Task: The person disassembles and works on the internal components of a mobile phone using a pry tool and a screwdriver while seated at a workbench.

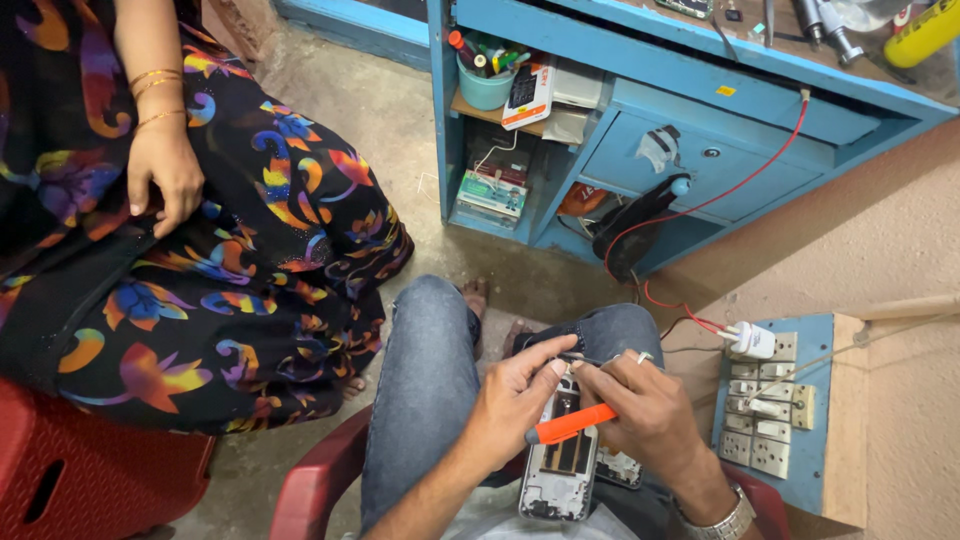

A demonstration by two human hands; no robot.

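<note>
While the opened phone [560, 462] lies flat on the person's lap, both hands work at its upper end. Left hand [515, 395] pinches down on the phone's top edge, fingers curled, steadying it. Right hand [645, 400] grips an orange-handled screwdriver [570, 424], which lies slantwise across the phone between the two hands.

Handling, as judged: phone body light, stiff, thin; exposed insides look fragile, small parts easily knocked. Best held by the outer frame edges, not the bare middle. A second small board [618, 468] rests just right of it, under the right wrist.

Right of the right hand: blue switchboard [790, 400] with pale sockets, white plug [752, 340] and red wire [700, 205]. Well above the hands, a blue workbench [690, 120]: teal cup [484, 88] of pens, white-and-orange flat box [528, 95] leaning beside it, green-and-white carton [493, 190] on the shelf below. Far left, another person's hand [165, 170] rests on patterned cloth.
</note>
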